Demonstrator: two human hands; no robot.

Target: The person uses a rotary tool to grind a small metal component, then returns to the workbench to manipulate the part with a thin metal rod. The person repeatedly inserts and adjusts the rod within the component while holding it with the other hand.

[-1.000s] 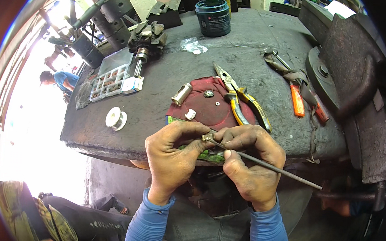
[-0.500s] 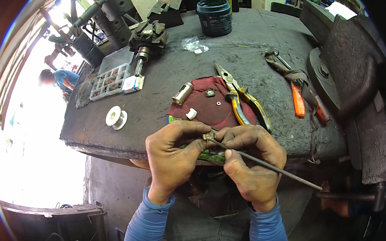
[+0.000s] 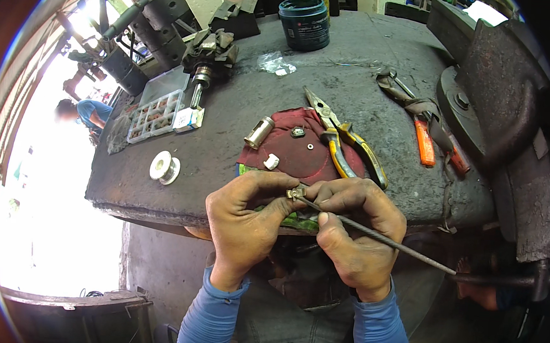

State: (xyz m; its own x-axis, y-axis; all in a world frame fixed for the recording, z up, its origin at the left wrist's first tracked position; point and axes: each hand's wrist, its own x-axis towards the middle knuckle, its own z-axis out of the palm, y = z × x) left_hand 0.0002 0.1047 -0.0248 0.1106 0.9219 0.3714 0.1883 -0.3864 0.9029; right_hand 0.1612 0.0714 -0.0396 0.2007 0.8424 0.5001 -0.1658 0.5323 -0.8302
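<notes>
Head: one thin rod (image 3: pixel 403 247) (right-hand fingers (image 3: pixel 349 192))

Spool (image 3: pixel 165 168) L; jar (image 3: pixel 304 28) behind pliers (image 3: pixel 333 139)

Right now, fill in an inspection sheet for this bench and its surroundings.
Surface: dark, scuffed bench bearing a red pad.
Job's things: small metal piece and thin rod, both held; the rod's end is at the piece.
Clutter: pliers, white spool, compartment box, dark tub.
Hands: left hand pinches the metal piece; right hand grips the rod.
Cables: dark loops at lower left, perhaps cable.
Surroundings: a person in blue beyond the bench's left side.
</notes>
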